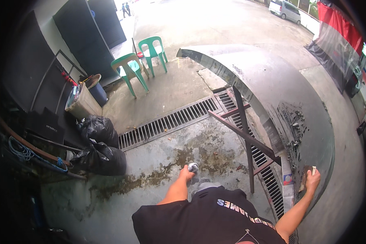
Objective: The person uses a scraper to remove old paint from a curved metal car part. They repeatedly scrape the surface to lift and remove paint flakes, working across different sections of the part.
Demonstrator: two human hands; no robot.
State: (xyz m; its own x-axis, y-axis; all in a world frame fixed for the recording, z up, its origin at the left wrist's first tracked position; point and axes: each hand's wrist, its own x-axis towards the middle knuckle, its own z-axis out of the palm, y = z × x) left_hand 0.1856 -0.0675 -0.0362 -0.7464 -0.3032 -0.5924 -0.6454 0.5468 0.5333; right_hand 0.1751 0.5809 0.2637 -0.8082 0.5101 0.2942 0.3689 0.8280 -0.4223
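Curved grey panel (268,81): dark flakes (295,126) on top. Flat tool (303,181): grasped by right hand (313,181), jutting left of the grip, over the panel's near end. Pale wad (193,166): clutched in left hand (186,174), left of the panel.

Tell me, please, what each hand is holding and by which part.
The right hand grips a flat, scraper-like tool at its pale-edged side. The left hand holds a small whitish bundle; which part cannot be told.

Pale lettering (236,208) on shirt (171,221), dark panel (43,124)
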